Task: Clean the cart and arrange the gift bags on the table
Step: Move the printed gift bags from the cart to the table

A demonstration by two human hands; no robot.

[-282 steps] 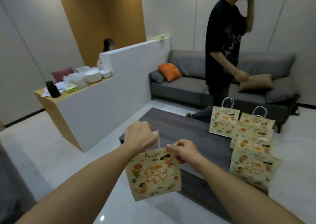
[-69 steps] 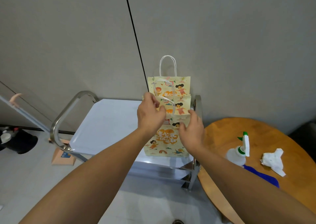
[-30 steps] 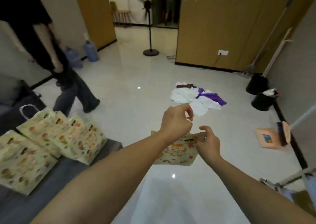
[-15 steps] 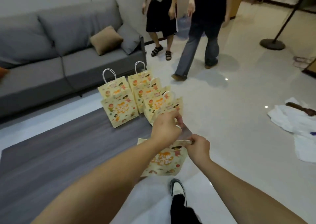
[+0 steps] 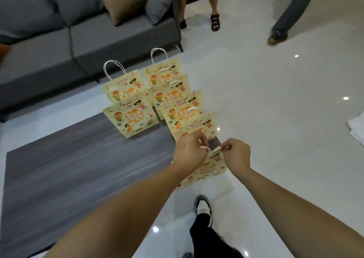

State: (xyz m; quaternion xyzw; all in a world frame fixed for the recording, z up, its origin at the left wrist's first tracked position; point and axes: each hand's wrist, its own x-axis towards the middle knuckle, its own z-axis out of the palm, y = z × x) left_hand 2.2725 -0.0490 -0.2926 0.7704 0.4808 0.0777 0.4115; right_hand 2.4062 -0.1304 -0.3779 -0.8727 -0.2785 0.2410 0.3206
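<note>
— Fingers first: what are ours doing?

— Both sets are pinched on the gift bag (image 5: 206, 169) we carry. Our left hand (image 5: 190, 152) has its fingers curled round the white cord handle, and our right hand (image 5: 237, 155) nips the top edge of the paper between thumb and fingertip. Both forearms reach forward from the bottom of the head view and meet at the bag's mouth, wrists about level, knuckles up.

— Where is the bag?

— It hangs in the air below our hands, over the pale floor at the near right corner of the dark table (image 5: 78, 159), not yet on it. Our shoe (image 5: 202, 206) shows directly under it.

— So which step are we at?

— We judge this to be the arranging half: bringing one more bag to the group. Two rows of standing bags (image 5: 157, 100) already sit at the table's far right end, the nearest one just beyond our left knuckles.

— What does the next move call for?

— Probably carrying the bag forward and left over the table edge, lowering it upright in front of a row, base flat, then letting go without toppling its neighbours. Paper bags that light tip easily.

— And beyond?

— A grey sofa (image 5: 98, 31) with a tan cushion (image 5: 124, 1), and the legs of two people (image 5: 214, 5) on the floor.
</note>
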